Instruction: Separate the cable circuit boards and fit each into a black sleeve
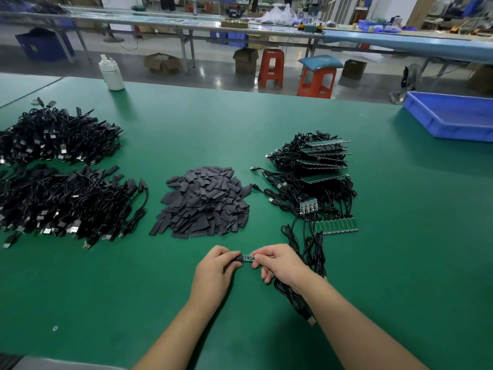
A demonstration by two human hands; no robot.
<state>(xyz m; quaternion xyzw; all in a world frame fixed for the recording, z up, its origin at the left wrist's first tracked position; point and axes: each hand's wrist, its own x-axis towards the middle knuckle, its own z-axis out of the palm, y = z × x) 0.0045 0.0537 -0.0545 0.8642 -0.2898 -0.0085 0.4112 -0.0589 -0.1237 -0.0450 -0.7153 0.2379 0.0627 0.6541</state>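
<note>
The left hand (214,268) is curled round a black sleeve (236,260), thumb and fingers pinching it, with the sleeve's open end facing the right hand (280,263). That hand pinches one small circuit board (248,257) between thumb and forefinger; the board bridges the gap between the two hands and its left end meets the sleeve's mouth, though how far in it sits cannot be told. The board's black cable (290,295) runs under the right palm and trails back beside the right wrist, ending in a USB plug (310,320) on the green table mat (266,329). Just beyond the left hand lies the heap of loose black sleeves (205,202). Beyond the right hand are unseparated board strips with their cables (320,182). Far out past the left hand sit two piles of black cables (61,172).
</note>
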